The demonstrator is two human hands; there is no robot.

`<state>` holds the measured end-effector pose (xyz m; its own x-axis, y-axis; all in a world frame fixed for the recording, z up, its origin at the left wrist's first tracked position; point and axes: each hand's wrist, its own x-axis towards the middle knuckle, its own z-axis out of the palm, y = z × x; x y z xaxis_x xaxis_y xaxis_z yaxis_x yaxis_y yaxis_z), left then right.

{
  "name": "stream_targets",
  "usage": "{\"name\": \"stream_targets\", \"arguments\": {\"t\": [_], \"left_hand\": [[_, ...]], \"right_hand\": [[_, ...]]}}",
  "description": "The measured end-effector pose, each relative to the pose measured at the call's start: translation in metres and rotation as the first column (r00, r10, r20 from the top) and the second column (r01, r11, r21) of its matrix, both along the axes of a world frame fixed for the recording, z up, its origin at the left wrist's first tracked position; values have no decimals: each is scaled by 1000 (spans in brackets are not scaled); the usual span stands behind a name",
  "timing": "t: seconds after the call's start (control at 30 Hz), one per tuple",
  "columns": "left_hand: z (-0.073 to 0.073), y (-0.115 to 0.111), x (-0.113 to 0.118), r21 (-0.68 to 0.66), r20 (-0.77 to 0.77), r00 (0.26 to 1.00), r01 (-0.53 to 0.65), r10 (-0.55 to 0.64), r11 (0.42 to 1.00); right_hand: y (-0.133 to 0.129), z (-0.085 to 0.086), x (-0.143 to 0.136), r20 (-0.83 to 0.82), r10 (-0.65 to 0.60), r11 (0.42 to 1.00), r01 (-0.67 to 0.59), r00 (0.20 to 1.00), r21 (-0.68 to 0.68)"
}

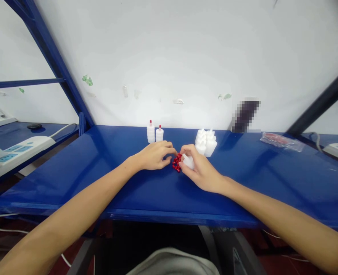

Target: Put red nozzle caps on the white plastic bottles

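A small pile of red bottle caps (pixel 176 163) lies on the blue table between my hands. My left hand (pixel 157 154) reaches over its left side, thumb and fingers apart, with fingertips close to the caps and nothing visible in its grasp. On the other side, my right hand (pixel 201 170) is closed around a white squeeze bottle (pixel 189 162), which is tilted with its nozzle towards the caps. Part of that bottle is hidden by the fingers. Behind my left hand stand white bottles with red caps (pixel 151 133). Several uncapped white bottles (pixel 210 144) stand grouped behind my right hand.
The blue table (pixel 146 196) runs up to a white wall. A clear plastic bag (pixel 282 141) with something red inside lies at the back right. At far left is a white power strip (pixel 23 151), near a blue metal frame post (pixel 50 57).
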<state>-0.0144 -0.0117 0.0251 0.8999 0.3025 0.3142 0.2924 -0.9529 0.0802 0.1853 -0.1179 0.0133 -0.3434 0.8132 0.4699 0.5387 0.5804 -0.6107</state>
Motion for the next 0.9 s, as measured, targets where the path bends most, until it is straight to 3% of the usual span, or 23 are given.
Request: {"name": "stream_targets", "arguments": {"t": [0.7,0.8,0.9], "left_hand": [[-3,0,3,12,-59,998,25,-25,1000],[-2,-2,4,-12,-2,1000,27,-27,1000],[-2,-5,7,-134,175,983,-25,49,991]], "right_hand": [[-3,7,-1,42,58,996,-54,997,-72],[-3,7,0,53,53,998,-51,997,-42],[-2,6,1,40,33,999,-32,999,-26]]}}
